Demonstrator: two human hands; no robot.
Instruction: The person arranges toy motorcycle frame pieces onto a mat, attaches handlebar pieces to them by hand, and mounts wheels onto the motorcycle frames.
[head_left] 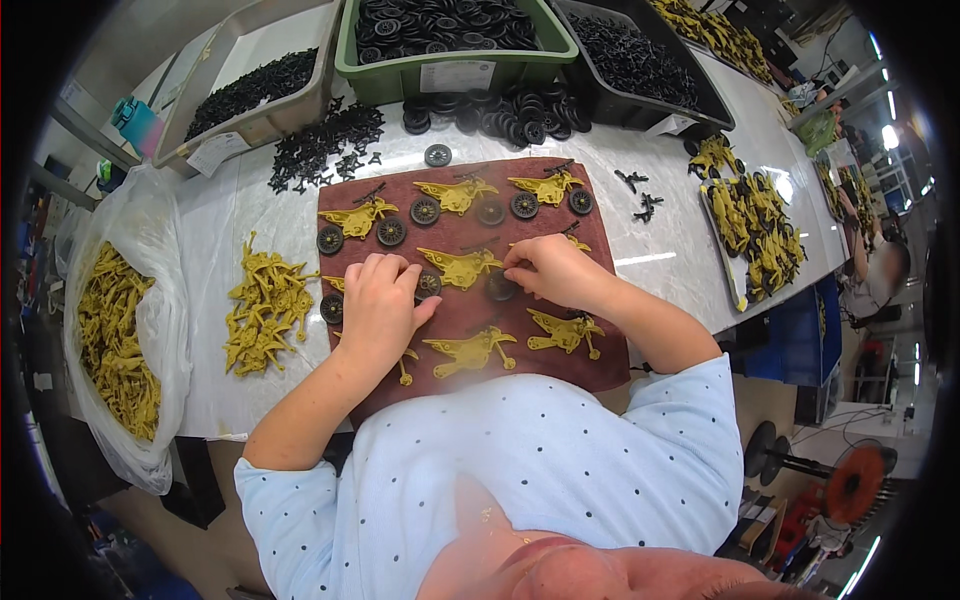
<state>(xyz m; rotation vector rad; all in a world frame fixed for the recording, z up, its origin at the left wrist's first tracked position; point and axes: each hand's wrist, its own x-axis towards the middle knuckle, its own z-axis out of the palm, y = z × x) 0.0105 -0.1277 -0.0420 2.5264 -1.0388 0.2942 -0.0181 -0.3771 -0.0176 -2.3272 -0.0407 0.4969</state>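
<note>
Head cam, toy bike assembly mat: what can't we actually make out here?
- What the left hand presses: hidden under its palm.
- What the right hand pinches: covered by its fingertips; wheel partly hidden.
- Near edge of the brown mat: hidden by the person's shirt.
- Grey bin and green bin: cut off by the top edge.

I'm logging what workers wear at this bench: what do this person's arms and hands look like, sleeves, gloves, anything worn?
Both hands are bare: no gloves, and no rings or watch that I can make out on the left hand or the right hand. The forearms are uncovered. The short sleeves belong to a pale blue shirt with small dark dots.
</note>
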